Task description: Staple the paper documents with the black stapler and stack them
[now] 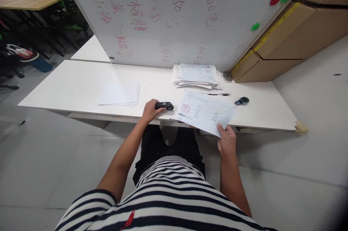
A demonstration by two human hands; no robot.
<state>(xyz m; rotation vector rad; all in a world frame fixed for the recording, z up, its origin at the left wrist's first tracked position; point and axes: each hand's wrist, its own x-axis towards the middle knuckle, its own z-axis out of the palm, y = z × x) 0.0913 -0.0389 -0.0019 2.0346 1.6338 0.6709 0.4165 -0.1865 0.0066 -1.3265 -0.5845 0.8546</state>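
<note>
My left hand (150, 110) rests at the front edge of the white table (67, 86), its fingers closed round the end of a black stapler (164, 106). My right hand (227, 140) pinches the near corner of a printed form with a red stamp (205, 111), which lies partly on the table and sticks out over its front edge. Behind the form lie a black pen (217, 94) and a stack of similar printed papers (197, 76).
A few blank white sheets (119, 95) lie to the left of the stapler. A small dark object (241, 100) sits right of the form. A whiteboard with red writing (163, 13) stands behind the table, with cardboard boxes (285, 38) at the right.
</note>
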